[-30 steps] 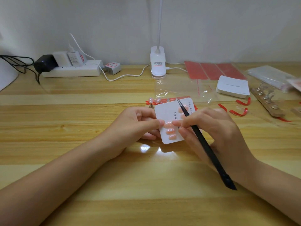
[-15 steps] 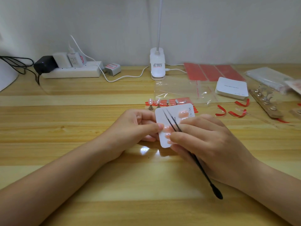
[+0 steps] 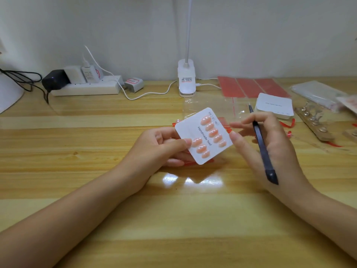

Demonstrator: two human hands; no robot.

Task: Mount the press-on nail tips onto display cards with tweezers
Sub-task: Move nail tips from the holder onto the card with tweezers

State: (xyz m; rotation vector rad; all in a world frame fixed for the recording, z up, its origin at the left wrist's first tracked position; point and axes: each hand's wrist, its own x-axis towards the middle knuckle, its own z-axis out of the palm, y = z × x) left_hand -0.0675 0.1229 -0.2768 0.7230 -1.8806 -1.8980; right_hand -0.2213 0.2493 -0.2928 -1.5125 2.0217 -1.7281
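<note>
Left grip [image 3: 164, 146] pinching display card [image 3: 202, 136] at its left edge, thumb on the face; card raised above the bench [image 3: 96, 180], tilted toward the camera. Right grip [image 3: 264, 144] curled round black tweezers [image 3: 263, 149], fingertips touching the card's right edge. Thin, stiff, light card with rounded corners: best held by bare margins. Glossy peach nail tips [image 3: 211, 131] in two rows, small, domed, probably slippery and easily dislodged; better taken at the sides with the tweezers, gently.
</note>
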